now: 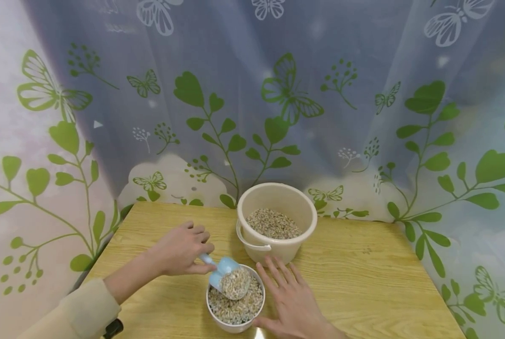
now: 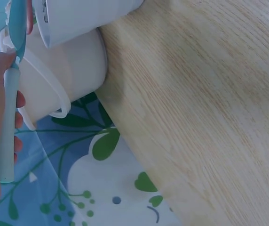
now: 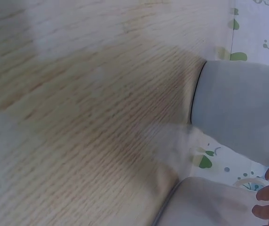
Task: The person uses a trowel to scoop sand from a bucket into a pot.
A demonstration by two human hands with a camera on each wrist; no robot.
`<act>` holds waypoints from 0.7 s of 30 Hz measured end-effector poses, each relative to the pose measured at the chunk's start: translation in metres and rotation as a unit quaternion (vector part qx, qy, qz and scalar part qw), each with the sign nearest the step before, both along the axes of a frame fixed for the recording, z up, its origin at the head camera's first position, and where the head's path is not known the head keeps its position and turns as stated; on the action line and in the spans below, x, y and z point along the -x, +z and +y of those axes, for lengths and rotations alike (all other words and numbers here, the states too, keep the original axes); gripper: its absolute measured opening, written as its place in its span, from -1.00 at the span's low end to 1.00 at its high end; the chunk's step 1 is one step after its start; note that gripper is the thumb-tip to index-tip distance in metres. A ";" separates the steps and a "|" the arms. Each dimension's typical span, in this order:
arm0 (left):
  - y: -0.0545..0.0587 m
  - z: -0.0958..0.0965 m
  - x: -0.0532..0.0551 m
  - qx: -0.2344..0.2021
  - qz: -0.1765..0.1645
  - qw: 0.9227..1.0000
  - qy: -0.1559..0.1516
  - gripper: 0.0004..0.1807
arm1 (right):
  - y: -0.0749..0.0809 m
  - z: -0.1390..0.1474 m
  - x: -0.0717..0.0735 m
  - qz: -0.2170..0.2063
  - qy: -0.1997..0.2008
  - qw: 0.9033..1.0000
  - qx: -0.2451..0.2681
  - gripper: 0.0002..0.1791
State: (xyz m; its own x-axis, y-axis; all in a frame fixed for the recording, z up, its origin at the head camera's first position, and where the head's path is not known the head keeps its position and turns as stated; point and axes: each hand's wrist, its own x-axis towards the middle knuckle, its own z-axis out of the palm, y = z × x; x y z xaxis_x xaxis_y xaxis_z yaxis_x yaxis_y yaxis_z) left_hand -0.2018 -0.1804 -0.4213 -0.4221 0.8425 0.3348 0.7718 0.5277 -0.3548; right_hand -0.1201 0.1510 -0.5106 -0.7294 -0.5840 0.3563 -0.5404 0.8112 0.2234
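Note:
My left hand (image 1: 186, 249) grips the handle of a light blue scoop (image 1: 226, 266), with fingers curled round the handle in the left wrist view. Pale flaky grain (image 1: 235, 283) fills the scoop, which sits tilted over a white bowl (image 1: 231, 326). Similar grain lies in that bowl up to near its rim. To the bowl's right, my right hand (image 1: 292, 301) is spread with straight fingers; its thumb is at the bowl's side, and whether it touches cannot be told. Behind both stands a cream bucket (image 1: 286, 252), partly filled with grain, its fingertips-side front close to the right hand.
The bucket's white carrying handle (image 1: 252, 246) hangs down at its left front. All stands on a wood-grain table (image 1: 362, 273). A curtain (image 1: 235, 94) printed with leaves and butterflies closes off the back and both sides.

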 end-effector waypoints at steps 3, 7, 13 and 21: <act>0.001 0.001 -0.001 0.011 0.002 1.000 0.001 -0.54 | -0.001 0.000 0.001 0.006 0.004 1.000 -0.006 0.25; 0.002 0.003 -0.003 0.024 0.005 1.000 0.000 -0.53 | -0.003 0.001 0.004 0.019 0.011 1.000 -0.010 0.24; 0.004 0.006 -0.006 0.049 0.005 0.999 0.004 -0.51 | -0.004 0.002 0.005 0.038 0.021 0.999 -0.015 0.24; 0.011 0.011 -0.010 0.077 0.007 0.997 0.014 -0.51 | -0.006 0.002 0.007 0.040 0.021 0.999 -0.018 0.24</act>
State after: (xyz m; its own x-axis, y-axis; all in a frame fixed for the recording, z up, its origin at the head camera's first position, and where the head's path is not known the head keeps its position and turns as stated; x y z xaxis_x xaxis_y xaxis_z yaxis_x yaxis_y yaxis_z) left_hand -0.1915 -0.1695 -0.4106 -0.4427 0.8720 0.2089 0.7512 0.4879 -0.4446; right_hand -0.1270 0.1530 -0.5167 -0.6739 -0.6263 0.3919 -0.5524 0.7794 0.2957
